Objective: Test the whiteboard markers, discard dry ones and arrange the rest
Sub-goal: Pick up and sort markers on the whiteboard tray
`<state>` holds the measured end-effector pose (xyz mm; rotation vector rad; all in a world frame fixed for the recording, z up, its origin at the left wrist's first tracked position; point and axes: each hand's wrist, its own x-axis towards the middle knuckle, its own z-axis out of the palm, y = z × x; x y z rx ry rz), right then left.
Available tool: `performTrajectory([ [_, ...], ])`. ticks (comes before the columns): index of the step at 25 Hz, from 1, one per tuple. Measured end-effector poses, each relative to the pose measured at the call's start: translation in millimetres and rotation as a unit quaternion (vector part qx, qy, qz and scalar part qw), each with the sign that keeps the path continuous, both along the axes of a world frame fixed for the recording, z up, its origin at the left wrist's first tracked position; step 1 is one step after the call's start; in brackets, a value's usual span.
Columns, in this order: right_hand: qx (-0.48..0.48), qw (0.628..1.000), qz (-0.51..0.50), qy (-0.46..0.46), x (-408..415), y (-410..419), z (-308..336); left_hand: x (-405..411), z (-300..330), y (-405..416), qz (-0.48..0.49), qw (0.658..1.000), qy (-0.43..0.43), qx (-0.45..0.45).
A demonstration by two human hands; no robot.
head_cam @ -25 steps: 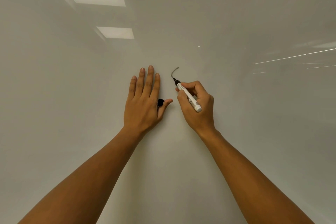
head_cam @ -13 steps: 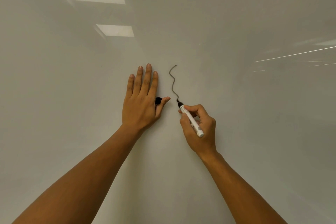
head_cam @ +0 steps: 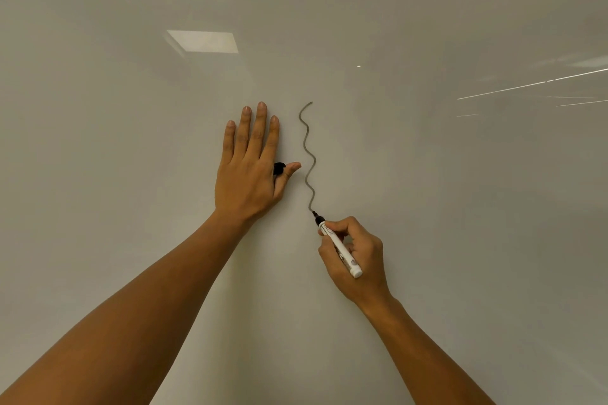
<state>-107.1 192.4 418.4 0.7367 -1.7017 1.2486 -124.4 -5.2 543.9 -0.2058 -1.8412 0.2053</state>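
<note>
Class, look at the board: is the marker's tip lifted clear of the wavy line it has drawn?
No: the marker tip sits at the lower end of the wavy line, gripped by the right hand.

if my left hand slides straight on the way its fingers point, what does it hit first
Nothing, as far as the picture shows: above the left hand lies only bare whiteboard. The wavy line runs off to its right.

Black cap (head_cam: 279, 168) mostly hidden under left hand (head_cam: 248, 174); marker (head_cam: 340, 248) label unreadable.

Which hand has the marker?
The right hand grips the marker, tip on the whiteboard. The left hand lies flat, pinching a black cap.
</note>
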Motion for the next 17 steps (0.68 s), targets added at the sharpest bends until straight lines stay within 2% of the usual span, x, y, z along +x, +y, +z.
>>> performTrajectory([
  [6, -0.032, 0.998, -0.001, -0.055, 19, -10, -16, 9, -2, 1, 0.006, 0.999, -0.035, 0.005],
  [8, -0.098, 0.989, 0.041, -0.106, 33, -12, -7, 15, 2, 1, -0.017, 0.998, -0.063, 0.015],
  [11, -0.197, 0.966, 0.100, -0.133, 62, -6, 1, 39, 1, 1, -0.080, 0.987, -0.136, 0.039],
  [15, -0.226, 0.946, 0.159, -0.172, 105, 2, -2, 84, -40, -6, -0.086, 0.980, -0.172, 0.054],
  [17, -0.243, 0.932, 0.179, -0.199, 121, 5, -7, 104, -63, -11, -0.096, 0.972, -0.192, 0.092],
])
